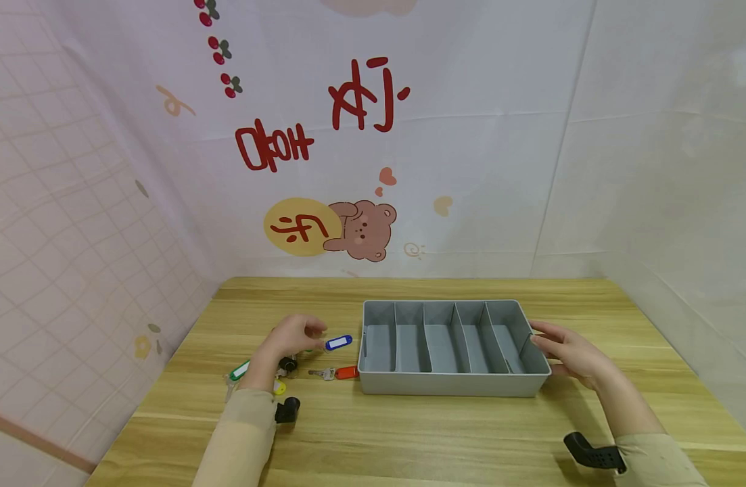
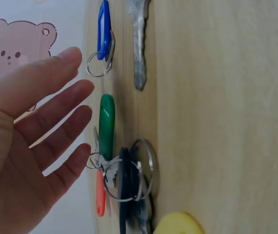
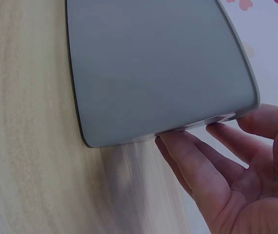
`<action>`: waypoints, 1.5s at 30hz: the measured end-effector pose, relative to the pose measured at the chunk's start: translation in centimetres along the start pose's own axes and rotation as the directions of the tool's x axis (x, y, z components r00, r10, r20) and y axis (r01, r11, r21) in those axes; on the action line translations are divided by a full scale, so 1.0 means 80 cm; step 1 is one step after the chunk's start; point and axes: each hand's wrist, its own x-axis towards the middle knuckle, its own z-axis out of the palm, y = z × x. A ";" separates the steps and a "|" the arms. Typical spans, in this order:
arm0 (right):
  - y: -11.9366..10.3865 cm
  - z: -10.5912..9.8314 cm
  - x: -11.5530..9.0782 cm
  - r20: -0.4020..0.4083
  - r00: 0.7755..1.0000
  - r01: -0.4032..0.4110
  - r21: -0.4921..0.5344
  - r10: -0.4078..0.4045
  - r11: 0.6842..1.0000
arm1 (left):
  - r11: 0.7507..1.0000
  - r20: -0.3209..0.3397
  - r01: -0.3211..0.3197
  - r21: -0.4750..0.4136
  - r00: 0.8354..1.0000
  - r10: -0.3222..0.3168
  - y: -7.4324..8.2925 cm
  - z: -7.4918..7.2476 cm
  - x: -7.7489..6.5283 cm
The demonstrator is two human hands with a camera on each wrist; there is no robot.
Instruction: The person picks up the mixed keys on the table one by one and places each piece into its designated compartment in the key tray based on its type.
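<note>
On the table (image 1: 439, 436), leftmost, a green tag (image 1: 239, 370); next a yellow tag (image 1: 279, 387), partly behind the forearm (image 1: 260, 373), and a black fob (image 1: 288, 364). Then the left hand (image 1: 294, 335), fingers loosely spread, near a blue tag (image 1: 339, 343). Beyond, a key (image 1: 322, 373) and red tag (image 1: 347, 373), just beside a grey five-compartment tray (image 1: 452, 384). Finally the right hand (image 1: 569, 350), fingers fairly straight, tips touching the tray's right end.

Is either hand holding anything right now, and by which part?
The left hand holds nothing; the right hand touches the right end of the grey tray, without a clear grip.
</note>
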 end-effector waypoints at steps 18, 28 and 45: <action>0.000 0.000 0.000 -0.001 1.000 0.002 0.015 -0.002 1.000 | 0.999 -0.002 0.025 0.025 1.000 -0.025 0.002 0.005 0.004; 0.000 -0.001 0.000 0.002 1.000 0.006 0.018 -0.006 1.000 | 0.997 -0.017 0.034 0.074 0.999 -0.032 0.004 0.008 0.007; 0.002 -0.001 0.001 0.012 1.000 0.026 0.018 -0.026 1.000 | 0.993 -0.002 0.015 0.114 1.000 -0.014 0.007 0.007 0.008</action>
